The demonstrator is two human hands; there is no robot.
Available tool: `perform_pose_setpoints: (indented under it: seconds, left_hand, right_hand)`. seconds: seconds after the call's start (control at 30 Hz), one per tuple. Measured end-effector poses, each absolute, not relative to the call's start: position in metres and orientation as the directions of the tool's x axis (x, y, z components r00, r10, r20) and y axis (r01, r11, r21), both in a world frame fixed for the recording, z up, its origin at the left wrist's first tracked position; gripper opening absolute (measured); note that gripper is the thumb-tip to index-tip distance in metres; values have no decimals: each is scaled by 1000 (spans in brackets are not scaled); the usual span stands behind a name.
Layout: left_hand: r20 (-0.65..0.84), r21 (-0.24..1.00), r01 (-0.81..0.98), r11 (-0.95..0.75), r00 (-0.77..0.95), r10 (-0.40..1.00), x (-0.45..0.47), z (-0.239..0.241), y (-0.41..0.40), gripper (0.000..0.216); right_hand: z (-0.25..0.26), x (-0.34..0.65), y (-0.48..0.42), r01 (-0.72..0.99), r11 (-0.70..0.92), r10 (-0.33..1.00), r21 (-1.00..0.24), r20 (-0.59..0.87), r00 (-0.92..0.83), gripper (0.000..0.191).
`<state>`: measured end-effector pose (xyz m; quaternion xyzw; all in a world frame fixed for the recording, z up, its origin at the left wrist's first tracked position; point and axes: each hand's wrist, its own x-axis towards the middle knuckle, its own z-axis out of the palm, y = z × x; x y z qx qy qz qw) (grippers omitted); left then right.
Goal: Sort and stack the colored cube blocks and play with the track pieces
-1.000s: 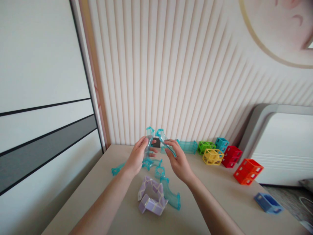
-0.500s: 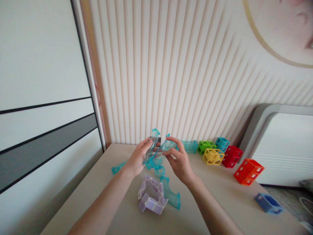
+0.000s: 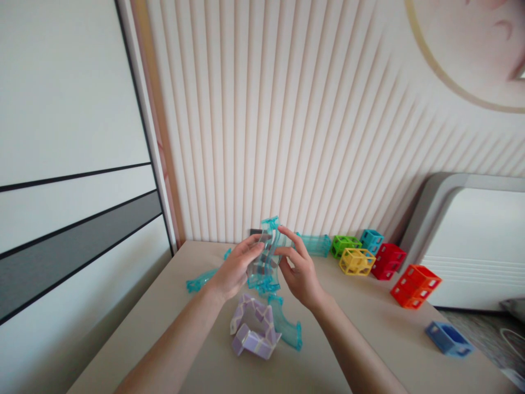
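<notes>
Over the table, two see-through teal curved track pieces stand upright side by side, their edges meeting or nearly so. My left hand (image 3: 235,266) is closed on the left track piece (image 3: 259,261), thumb on its near face. My right hand (image 3: 301,275) pinches the right track piece (image 3: 280,241) between bent fingers, its index finger near the top end. Below them lie a lilac and white folding snake puzzle (image 3: 256,343) and another teal curved track piece (image 3: 288,324). One more teal piece (image 3: 200,280) rests left of my left wrist.
Along the back and right lie a teal straight piece (image 3: 315,244) and open-frame blocks: green (image 3: 344,245), yellow (image 3: 356,261), teal (image 3: 371,241), red (image 3: 388,261), orange (image 3: 415,285) and blue (image 3: 449,339). A ribbed wall (image 3: 254,109) stands behind the table (image 3: 156,328).
The two track pieces were spread apart in a V at the top. Now their upper ends have come together, my left hand having shifted slightly right.
</notes>
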<state>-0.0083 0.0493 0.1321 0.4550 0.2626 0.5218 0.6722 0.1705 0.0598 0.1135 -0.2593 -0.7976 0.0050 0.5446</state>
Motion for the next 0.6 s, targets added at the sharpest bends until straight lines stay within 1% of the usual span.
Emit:
perform_pose_setpoints:
  seconds: [0.1,0.17,0.23,0.3,0.37,0.4,0.47,0.53,0.6]
  left_hand:
    - [148,892,-452,-4,285,947,-9,132,51,33]
    - [171,908,-415,-61,233,957,-8,132,51,35]
    - [206,919,-369,-137,155,966,-5,130,52,42]
    - [234,914,-350,-204,45,971,-2,128,54,54]
    - [249,895,-366,-257,-70,966,2,125,56,67]
    - [252,883,-378,-277,-116,961,3,124,56,72]
    - [253,866,-402,-298,-163,954,4,123,57,77]
    - [251,858,-420,-294,-155,955,3,122,58,81]
    - [251,861,-420,-288,-141,958,2,121,59,82]
  right_hand:
    - [113,170,59,367,860,463,-356,845,-266,36]
    - [114,169,59,318,846,500,-428,843,-197,33]
    - [114,167,59,245,795,588,-555,805,-83,27]
    - [114,164,60,142,686,724,-713,689,-35,24]
    - [113,162,61,49,539,839,-841,532,-112,35]
    - [112,161,61,29,470,871,-882,458,-177,44]
    - [110,159,60,28,377,889,-926,354,-291,56]
    - [108,158,59,43,348,881,-936,311,-357,60]
    - [107,159,60,49,356,870,-933,312,-382,57]
